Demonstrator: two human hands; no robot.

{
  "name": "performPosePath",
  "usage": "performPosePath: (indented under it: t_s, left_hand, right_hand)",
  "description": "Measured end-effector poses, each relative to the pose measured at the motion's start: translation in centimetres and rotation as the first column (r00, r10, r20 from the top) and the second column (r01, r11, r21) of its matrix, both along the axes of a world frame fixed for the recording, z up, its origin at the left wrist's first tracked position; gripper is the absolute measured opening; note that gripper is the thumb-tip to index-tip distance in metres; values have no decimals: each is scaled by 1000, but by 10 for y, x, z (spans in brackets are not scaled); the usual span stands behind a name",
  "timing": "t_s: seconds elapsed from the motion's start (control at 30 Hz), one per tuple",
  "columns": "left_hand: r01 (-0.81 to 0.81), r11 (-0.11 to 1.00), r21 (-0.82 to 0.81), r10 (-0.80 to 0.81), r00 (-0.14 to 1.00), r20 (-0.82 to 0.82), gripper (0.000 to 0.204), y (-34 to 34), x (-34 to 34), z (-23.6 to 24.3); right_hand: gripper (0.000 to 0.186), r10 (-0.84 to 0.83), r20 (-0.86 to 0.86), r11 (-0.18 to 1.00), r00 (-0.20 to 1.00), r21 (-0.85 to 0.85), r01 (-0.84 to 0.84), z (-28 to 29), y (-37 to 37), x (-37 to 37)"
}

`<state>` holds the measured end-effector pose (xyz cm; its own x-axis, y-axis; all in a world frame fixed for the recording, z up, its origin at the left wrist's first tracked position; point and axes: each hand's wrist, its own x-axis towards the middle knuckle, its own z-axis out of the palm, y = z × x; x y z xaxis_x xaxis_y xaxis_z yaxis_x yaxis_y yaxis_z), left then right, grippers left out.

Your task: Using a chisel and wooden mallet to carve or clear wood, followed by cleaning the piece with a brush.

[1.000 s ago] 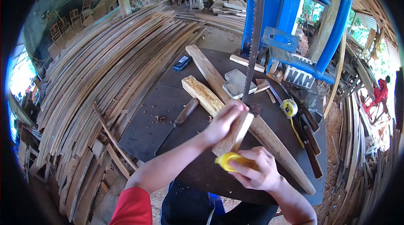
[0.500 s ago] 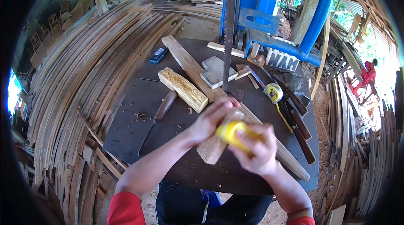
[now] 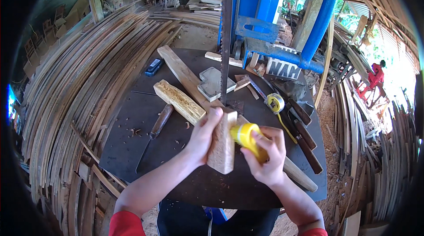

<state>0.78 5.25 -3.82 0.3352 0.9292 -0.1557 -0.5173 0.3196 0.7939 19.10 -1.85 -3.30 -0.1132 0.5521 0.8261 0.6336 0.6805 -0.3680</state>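
In right grip (image 3: 268,158), yellow object (image 3: 248,137), partly hidden

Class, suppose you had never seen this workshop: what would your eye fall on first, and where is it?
First, the bright yellow object in the right hand, beside the wooden block that the left hand holds. Next, the upright toothed blade just beyond the hands, with the blue machine frame behind it. Then the long boards spread across the left side.
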Motion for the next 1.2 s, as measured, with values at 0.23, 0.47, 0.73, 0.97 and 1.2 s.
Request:
performPosePath:
  t_s: [0.23, 0.47, 0.73, 0.97, 1.2]
  left_hand:
    - [179, -44, 983, 646, 756, -109, 51, 5, -19, 12]
    - [442, -183, 878, 790, 598, -137, 40, 2, -24, 18]
    - [442, -170, 881, 810, 572, -131, 40, 8, -18, 12]
    - [373, -80, 924, 715, 668, -208, 39, 12, -19, 11]
    - [372, -30, 928, 671, 696, -257, 46, 6, -16, 10]
  right_hand:
    - [43, 63, -374, 984, 925, -132, -120, 2, -2, 12]
    - [50, 81, 10, 992, 997, 101, -81, 12, -12, 3]
    - [49, 105, -44, 994, 994, 32, -103, 8, -4, 8]
    - [50, 150, -39, 988, 988, 31, -149, 13, -6, 4]
    - [47, 61, -63, 998, 996, -18, -63, 9, 1, 17]
